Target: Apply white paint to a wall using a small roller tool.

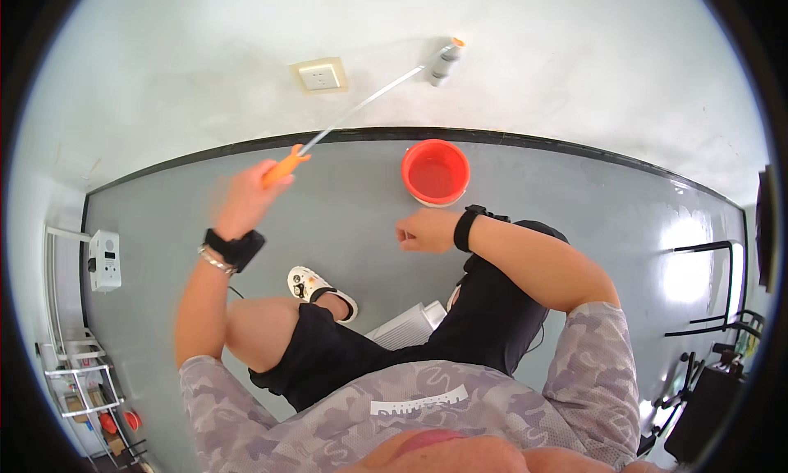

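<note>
Shirt (410,383) nearest, left hand (249,199) gripping a roller (363,109), the curled right hand (428,230), contents unclear, could, straying far, upset the bucket (436,150).

Open floor between the hands, bucket beyond the right

Grey floor (345,214) leaves room to pass between the left hand (246,198) and right hand (427,230). A red bucket (435,159) stands just beyond the right hand, blocking a straight reach toward the wall (205,79). From the left hand, a paint roller (361,107) slants up and right, barring the space ahead. Nearer the body, a ridged white object (402,329) fills part of the gap between the legs (484,313).
</note>
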`<action>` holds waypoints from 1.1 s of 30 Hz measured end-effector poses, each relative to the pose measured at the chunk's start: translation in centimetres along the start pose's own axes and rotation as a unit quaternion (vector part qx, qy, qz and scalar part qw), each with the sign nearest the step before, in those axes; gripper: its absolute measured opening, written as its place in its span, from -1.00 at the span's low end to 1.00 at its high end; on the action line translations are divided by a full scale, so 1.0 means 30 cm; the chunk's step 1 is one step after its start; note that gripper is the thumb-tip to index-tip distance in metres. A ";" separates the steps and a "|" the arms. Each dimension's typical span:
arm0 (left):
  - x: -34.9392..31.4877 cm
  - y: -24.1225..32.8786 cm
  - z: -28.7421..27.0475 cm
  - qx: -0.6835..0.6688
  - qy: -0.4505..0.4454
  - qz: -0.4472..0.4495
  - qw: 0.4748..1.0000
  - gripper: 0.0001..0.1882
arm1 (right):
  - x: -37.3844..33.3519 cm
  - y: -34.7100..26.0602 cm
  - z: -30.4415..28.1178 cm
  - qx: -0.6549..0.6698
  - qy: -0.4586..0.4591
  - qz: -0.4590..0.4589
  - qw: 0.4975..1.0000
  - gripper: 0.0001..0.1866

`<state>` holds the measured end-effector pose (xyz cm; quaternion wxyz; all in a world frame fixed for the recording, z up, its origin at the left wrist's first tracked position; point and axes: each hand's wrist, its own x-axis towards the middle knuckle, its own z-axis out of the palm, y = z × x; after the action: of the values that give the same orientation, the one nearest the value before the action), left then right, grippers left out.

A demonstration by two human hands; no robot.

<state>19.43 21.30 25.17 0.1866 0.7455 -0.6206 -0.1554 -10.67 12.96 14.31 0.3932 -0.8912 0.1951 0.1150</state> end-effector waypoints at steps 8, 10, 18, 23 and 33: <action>0.018 0.162 0.209 -0.155 -0.029 0.009 0.987 -0.64 | 0.011 -0.126 -0.084 0.427 0.077 0.101 0.895 -0.46; -0.008 0.185 0.237 -0.178 -0.021 0.022 0.983 -0.63 | 0.028 -0.175 -0.101 0.497 0.108 0.088 0.857 -0.44; -0.143 0.338 0.234 -0.214 -0.006 0.120 0.969 -0.60 | -0.029 -0.261 -0.052 0.718 0.185 0.003 0.671 -0.58; -0.219 0.236 0.036 -0.388 -0.083 -0.011 0.918 -0.66 | -0.149 -0.224 -0.077 0.804 0.138 0.068 0.574 -0.79; -0.337 0.075 0.143 -0.090 -0.175 0.146 0.970 -0.80 | -0.298 -0.143 -0.064 0.700 0.089 0.188 0.683 -0.86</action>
<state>13.65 30.52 22.44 0.1624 0.5884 -0.7288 -0.3102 -16.71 16.45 21.59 0.8535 -0.3075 0.4159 -0.0635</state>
